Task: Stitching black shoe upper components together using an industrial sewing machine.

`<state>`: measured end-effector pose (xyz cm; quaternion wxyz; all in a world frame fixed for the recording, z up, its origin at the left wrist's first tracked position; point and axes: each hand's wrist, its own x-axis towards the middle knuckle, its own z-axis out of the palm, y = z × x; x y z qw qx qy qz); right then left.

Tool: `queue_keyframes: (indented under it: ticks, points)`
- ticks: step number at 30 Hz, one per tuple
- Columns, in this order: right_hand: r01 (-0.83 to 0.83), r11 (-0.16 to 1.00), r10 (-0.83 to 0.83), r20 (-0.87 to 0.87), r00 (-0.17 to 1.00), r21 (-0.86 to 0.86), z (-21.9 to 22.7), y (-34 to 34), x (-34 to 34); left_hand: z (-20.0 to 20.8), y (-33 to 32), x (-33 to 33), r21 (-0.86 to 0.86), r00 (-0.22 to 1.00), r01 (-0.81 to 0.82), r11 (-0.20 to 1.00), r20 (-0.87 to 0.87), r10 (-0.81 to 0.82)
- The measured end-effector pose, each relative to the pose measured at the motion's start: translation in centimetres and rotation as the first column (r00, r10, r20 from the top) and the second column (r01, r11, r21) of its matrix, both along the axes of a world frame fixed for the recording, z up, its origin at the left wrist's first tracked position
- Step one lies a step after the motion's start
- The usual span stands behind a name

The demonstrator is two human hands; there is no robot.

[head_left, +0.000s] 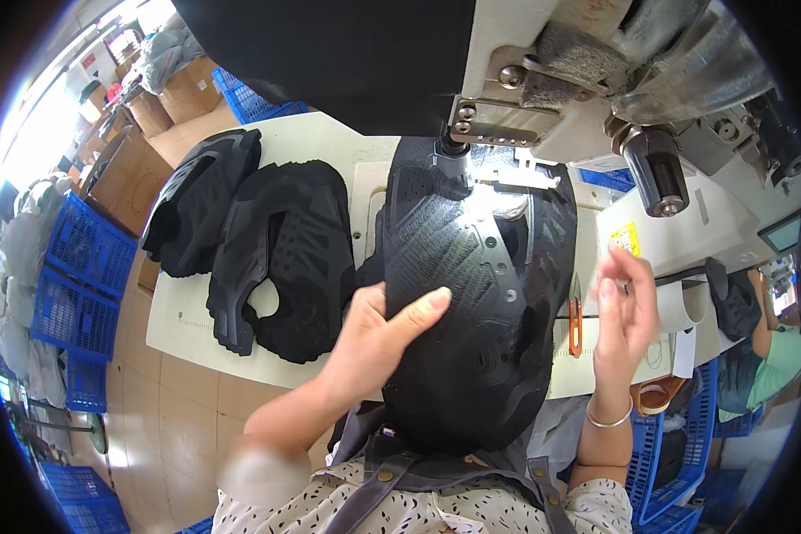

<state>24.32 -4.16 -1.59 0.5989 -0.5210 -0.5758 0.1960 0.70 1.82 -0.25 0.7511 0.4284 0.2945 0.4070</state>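
A black shoe upper (454, 347) lies under the head of a sewing machine (507, 116), its near end hanging over the table edge towards my lap. My left hand (378, 334) grips its left edge, with the thumb on top and the other fingers hidden beneath. My right hand (623, 311) is raised to the right of the upper, apart from it. Its fingers are loosely bent, slightly blurred, and hold nothing. Orange-handled thread snips (576, 325) lie on the table between the upper and that hand. The machine's lamp throws a bright glare around the needle area.
Two stacks of black shoe uppers (303, 258) (200, 200) rest on the white table (182, 311) at left. Blue crates (76, 294) and cardboard boxes (125, 178) stand beyond it. At right are another blue crate (650, 472) and a person in a green top (779, 365).
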Motion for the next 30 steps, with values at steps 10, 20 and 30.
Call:
queue_keyframes:
  ticks: [10, 20, 30]
  points:
    - [-0.375, 0.917, 0.22, -0.616, 0.756, -0.132, -0.8, -0.4, -2.8, -0.7, 0.2, -2.5, 0.062, 0.992, -0.103, 0.993, -0.066, 0.107]
    - [-0.038, 0.998, 0.014, -0.367, 0.93, -0.056, -0.2, 0.3, -3.4, 0.6, 2.3, -2.1, 0.269, 0.94, -0.221, 0.937, -0.199, 0.278]
    - [-0.073, 0.997, 0.066, -0.396, 0.916, -0.001, -0.5, 4.1, -1.8, 0.8, 5.9, -1.5, 0.248, 0.928, -0.224, 0.942, -0.241, 0.284]
